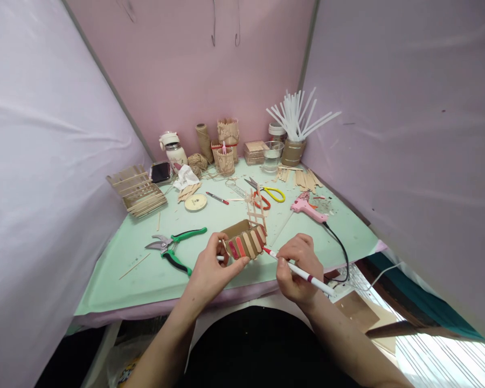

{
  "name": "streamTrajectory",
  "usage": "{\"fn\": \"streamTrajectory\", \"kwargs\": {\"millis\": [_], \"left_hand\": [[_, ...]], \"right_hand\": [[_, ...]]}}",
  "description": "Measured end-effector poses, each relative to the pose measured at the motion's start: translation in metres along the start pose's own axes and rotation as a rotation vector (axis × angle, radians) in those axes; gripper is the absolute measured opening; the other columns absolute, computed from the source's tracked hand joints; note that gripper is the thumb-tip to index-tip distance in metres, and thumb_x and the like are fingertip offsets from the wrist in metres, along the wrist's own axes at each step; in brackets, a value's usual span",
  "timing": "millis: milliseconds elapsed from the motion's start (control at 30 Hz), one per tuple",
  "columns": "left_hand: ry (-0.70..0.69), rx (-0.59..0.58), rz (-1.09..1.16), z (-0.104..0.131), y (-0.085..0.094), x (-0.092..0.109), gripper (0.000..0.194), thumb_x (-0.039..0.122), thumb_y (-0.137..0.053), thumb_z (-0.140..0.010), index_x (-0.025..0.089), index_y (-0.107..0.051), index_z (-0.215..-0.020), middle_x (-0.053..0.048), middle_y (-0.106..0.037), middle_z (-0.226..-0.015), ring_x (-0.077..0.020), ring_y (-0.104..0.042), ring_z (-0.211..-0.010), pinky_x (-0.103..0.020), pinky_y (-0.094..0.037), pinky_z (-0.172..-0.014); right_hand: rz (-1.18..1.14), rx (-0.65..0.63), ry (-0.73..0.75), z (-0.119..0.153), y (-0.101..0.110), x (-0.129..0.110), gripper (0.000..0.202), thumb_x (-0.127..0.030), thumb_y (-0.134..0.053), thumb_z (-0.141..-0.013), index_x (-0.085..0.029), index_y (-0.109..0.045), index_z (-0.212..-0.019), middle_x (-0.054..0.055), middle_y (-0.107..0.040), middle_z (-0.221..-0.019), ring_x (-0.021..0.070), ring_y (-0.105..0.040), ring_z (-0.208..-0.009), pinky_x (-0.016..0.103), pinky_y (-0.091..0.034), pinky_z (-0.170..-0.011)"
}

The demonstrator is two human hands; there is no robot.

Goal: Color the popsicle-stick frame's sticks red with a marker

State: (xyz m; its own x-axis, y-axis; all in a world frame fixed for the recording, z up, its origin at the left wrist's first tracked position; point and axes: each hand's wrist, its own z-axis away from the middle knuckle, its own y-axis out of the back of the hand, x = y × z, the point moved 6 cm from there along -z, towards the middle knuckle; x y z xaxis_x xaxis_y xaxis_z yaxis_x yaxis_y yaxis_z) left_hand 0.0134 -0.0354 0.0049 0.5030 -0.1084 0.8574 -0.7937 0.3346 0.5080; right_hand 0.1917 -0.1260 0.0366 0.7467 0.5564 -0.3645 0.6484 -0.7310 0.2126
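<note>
A small craft-stick piece point(248, 243), with some sticks coloured red or pink and others bare wood, is held near the table's front edge. My left hand point(215, 264) grips it from the left, thumb along its lower edge. A white cap-like end pokes out by those fingers. In my right hand point(299, 268) is a white marker point(315, 282) whose red tip lies at the right end of the piece. A stick ladder shape point(256, 213) rises behind the piece.
Green pruners point(172, 245) lie left, a stick basket point(139, 194) beyond. Scissors point(275, 195) and a pink glue gun point(309, 208) with a black cord are to the right. Along the back stand a bottle point(175, 153), twine point(204, 141), a water cup point(272, 157) and white sticks point(294, 116).
</note>
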Motion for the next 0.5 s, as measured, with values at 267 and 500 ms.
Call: {"fn": "streamTrajectory", "kwargs": {"millis": [267, 500], "left_hand": [[0.007, 0.0, 0.001, 0.0001, 0.0, 0.001, 0.052, 0.05, -0.074, -0.075, 0.024, -0.047, -0.111, 0.003, -0.063, -0.084, -0.0146, -0.059, -0.068, -0.028, -0.048, -0.065], [-0.005, 0.0, 0.006, -0.001, 0.0004, 0.0004, 0.053, 0.05, -0.074, -0.075, 0.024, -0.047, -0.112, 0.002, -0.065, -0.087, -0.0153, -0.061, -0.07, -0.029, -0.048, -0.066]], "right_hand": [[0.001, 0.013, -0.011, 0.0019, 0.0004, 0.0016, 0.015, -0.007, -0.054, -0.08, -0.021, -0.051, -0.082, -0.005, -0.058, -0.066, 0.0121, -0.053, -0.059, 0.037, -0.04, -0.073], [-0.007, 0.029, -0.022, 0.0018, 0.0012, 0.0021, 0.015, -0.007, -0.054, -0.08, -0.022, -0.052, -0.083, -0.005, -0.058, -0.066, 0.0122, -0.053, -0.059, 0.037, -0.039, -0.072]]}}
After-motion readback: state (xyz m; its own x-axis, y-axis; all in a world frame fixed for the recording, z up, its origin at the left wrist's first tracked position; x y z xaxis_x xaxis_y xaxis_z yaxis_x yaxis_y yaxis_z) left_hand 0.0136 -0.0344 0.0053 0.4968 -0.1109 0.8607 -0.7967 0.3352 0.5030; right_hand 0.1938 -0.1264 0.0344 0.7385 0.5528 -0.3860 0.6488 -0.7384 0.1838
